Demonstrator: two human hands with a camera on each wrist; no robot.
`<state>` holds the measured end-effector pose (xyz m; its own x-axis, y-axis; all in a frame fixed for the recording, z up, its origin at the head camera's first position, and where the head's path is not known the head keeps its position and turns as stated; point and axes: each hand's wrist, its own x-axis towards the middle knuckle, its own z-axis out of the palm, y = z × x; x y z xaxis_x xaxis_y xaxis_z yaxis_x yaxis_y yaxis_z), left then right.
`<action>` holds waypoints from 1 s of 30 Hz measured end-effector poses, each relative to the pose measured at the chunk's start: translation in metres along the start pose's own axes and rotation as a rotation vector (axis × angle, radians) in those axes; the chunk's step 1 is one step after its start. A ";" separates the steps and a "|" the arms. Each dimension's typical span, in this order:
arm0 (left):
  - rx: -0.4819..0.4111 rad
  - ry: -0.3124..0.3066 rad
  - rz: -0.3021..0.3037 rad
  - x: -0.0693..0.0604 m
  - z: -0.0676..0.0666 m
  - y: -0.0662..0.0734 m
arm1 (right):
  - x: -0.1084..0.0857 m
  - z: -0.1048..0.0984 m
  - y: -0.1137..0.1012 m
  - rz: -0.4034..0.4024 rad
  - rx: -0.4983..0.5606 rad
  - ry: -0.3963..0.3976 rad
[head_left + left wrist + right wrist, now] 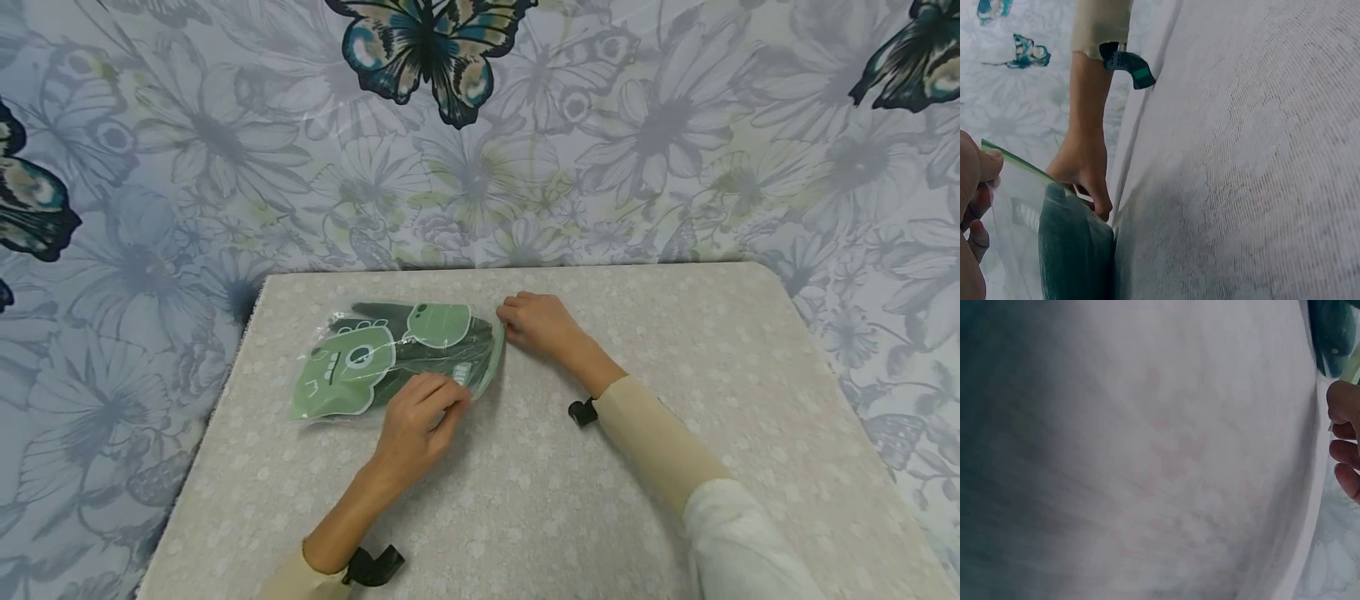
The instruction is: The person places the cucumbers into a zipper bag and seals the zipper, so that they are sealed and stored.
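A clear zip bag [341, 383] with light green cartoon prints lies on the table, and something dark green is folded inside it. My left hand [422, 421] pinches the near corner of its green-edged opening end. At the far corner of that same end, my right hand [542, 325] pinches the edge with thumb and fingers. The left wrist view shows the bag's green top strip [1016, 157] stretched between both hands, its lips looking closed together. In the right wrist view only part of the right hand [1346, 412] appears, at the right edge.
A pale patterned cloth covers the table [600, 500]. Its back edge meets a wall hanging [480, 192] printed with flowers and butterflies. Black wrist mounts [375, 567] sit on both sleeves.
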<state>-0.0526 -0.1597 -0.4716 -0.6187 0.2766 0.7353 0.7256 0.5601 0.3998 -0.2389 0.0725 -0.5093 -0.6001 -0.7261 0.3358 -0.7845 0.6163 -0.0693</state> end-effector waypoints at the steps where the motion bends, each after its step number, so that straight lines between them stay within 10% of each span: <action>1: -0.005 0.001 -0.004 0.001 0.002 -0.001 | 0.001 0.000 0.002 0.009 0.002 -0.002; 20: -0.054 -0.131 0.033 0.013 0.052 0.009 | -0.030 -0.018 0.037 0.145 0.031 0.041; 30: -0.023 -0.436 -0.096 -0.013 0.057 0.002 | -0.067 -0.030 0.037 0.330 0.201 -0.188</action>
<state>-0.0605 -0.1177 -0.5119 -0.7492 0.5301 0.3972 0.6621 0.5833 0.4705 -0.2234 0.1533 -0.5060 -0.8276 -0.5541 0.0896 -0.5493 0.7667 -0.3323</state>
